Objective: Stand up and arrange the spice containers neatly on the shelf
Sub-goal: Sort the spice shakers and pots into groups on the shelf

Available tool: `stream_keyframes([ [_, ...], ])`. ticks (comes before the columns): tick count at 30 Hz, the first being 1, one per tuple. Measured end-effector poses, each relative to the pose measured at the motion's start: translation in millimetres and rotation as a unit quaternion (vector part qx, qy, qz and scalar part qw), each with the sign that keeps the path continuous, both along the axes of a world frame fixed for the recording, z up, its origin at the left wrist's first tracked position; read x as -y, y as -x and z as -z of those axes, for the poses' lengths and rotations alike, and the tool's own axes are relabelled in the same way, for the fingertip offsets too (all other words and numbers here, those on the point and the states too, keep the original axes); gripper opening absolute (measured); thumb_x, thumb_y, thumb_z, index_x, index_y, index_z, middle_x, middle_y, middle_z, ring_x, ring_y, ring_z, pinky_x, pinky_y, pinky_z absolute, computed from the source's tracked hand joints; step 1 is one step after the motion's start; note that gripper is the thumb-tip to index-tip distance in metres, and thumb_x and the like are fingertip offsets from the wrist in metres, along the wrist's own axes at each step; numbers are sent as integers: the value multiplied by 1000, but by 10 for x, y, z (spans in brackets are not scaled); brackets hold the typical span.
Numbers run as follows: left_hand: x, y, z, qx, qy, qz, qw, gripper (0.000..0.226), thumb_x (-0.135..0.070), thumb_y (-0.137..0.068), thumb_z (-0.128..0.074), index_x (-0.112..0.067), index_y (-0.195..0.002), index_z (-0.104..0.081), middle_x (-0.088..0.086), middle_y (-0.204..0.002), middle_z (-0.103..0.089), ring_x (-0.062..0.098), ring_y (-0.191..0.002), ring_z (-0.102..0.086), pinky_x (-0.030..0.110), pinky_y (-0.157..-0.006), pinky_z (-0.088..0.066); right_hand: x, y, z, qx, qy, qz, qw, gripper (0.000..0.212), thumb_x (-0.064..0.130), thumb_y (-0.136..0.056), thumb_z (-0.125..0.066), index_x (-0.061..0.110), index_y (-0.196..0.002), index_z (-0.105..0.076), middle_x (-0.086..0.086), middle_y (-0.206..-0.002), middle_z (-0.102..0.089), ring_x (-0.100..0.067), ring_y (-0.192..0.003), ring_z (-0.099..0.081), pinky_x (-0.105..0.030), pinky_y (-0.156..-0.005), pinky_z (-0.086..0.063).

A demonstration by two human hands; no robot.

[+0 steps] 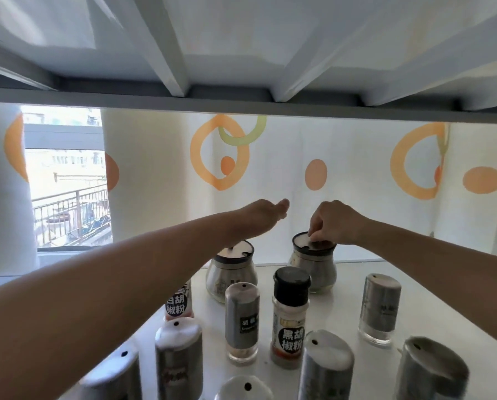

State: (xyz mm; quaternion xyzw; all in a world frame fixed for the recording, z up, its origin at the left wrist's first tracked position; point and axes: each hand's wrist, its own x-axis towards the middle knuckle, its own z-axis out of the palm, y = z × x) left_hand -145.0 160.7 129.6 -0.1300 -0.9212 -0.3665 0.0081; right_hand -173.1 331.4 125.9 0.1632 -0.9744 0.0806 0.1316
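From my remote seat, the far left of the view is a window (68,183) showing through a gap in the white curtain (284,157) printed with orange rings. The white shelf (338,313) runs forward from that curtain, and every container on it stands on its base.

At the front left corner is the corner shaker (111,373), a steel one with a hole in its top. Just beside it is the tall shaker (178,353). Behind that, half hidden by the left forearm, stands the white pepper bottle (179,301).

The left jar (231,272), glass with a dark-rimmed lid, sits near the back of the shelf. The left wrist passes right over its lid. The left hand (263,216) reaches past the jar toward the curtain, fingers stretched out and together, with nothing in them (it is a little blurred).

In the middle are the middle shaker (241,319) and, at the bottom edge, the low shaker (243,388). The black pepper bottle (290,316), with its black cap, stands just right of the middle shaker.

Behind it is the right jar (313,264), level with the left jar and apart from it. The right hand (335,223) comes down on it from above, fingers curled and pinching at the lid.

To the right stand the front shaker (326,368), the back-right shaker (381,307) and the far-right shaker (432,370), well apart from one another.
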Motion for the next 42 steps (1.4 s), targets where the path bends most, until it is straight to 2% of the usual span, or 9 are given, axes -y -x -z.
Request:
stream_keyframes([
  [8, -257, 121, 132, 12, 45, 74, 996, 51, -43, -101, -23, -19, -141, -44, -1, -154, -32, 15, -143, -27, 29, -115, -16, -179, -38, 13, 12, 63, -65, 996, 18, 2, -77, -65, 11, -86, -77, 3, -74, -66, -8, -76, -58, -18, -68, -44],
  [12, -284, 189, 236, 16, 79, 74, 994, 53, -47, -99, -26, -18, -135, -53, 4, -150, -40, 19, -139, -34, 36, -115, -21, -203, -51, -4, 26, 59, -78, 995, 13, 17, -75, -72, 10, -85, -77, 1, -72, -69, -8, -71, -57, -23, -66, -44],
  [16, -286, 245, 323, -15, 129, 39, 991, 54, -48, -99, -28, -10, -109, -64, 10, -119, -61, 20, -106, -51, 35, -97, -36, -130, -61, 101, -50, 9, 0, 999, 18, 27, -79, -69, 12, -87, -70, -4, -88, -68, -21, -85, -62, -31, -71, -47],
  [18, -288, 268, 322, -25, 136, 30, 990, 41, -48, -99, -29, -19, -94, -57, 4, -103, -54, 18, -96, -46, 32, -87, -34, -106, -55, 146, -60, 17, 22, 998, 13, 25, -80, -68, 13, -86, -70, -5, -90, -67, -24, -86, -62, -30, -71, -45],
  [23, -297, 189, 242, -36, 110, 45, 992, 48, -43, -100, -31, -16, -115, -68, 5, -130, -60, 19, -124, -49, 30, -104, -32, -102, -52, 114, -37, 23, 1, 999, 9, 15, -81, -66, 8, -85, -70, -9, -95, -71, -24, -90, -64, -27, -70, -43],
  [29, -216, 193, 266, -52, 25, 54, 997, 46, -45, -97, -38, -15, -111, -70, 8, -122, -66, 20, -117, -58, 37, -109, -37, -129, -63, 86, -24, 21, -42, 999, 10, 9, -78, -66, 7, -85, -73, -6, -91, -72, -19, -85, -63, -27, -73, -48],
  [35, -205, 208, 304, -47, 23, 46, 998, 45, -46, -96, -41, -16, -115, -68, 5, -129, -61, 18, -123, -53, 34, -108, -35, -180, -39, 79, 8, 61, -86, 994, 10, 5, -74, -69, 11, -80, -76, -5, -87, -73, -18, -86, -66, -34, -81, -55],
  [39, -185, 212, 335, -51, 59, 41, 996, 50, -49, -93, -43, -9, -103, -72, 2, -93, -57, 18, -90, -51, 31, -83, -38, -195, -56, 84, 9, 73, -90, 993, 10, 9, -75, -71, 8, -84, -75, -7, -87, -74, -16, -81, -66, -33, -80, -55],
  [42, -205, 175, 302, -63, 87, 29, 994, 48, -44, -95, -44, -5, -104, -71, 6, -84, -53, 16, -74, -44, 27, -67, -33, -200, -78, 109, 4, 101, -73, 992, 19, 26, -74, -75, 8, -82, -74, -4, -80, -73, -12, -72, -61, -29, -71, -51],
])
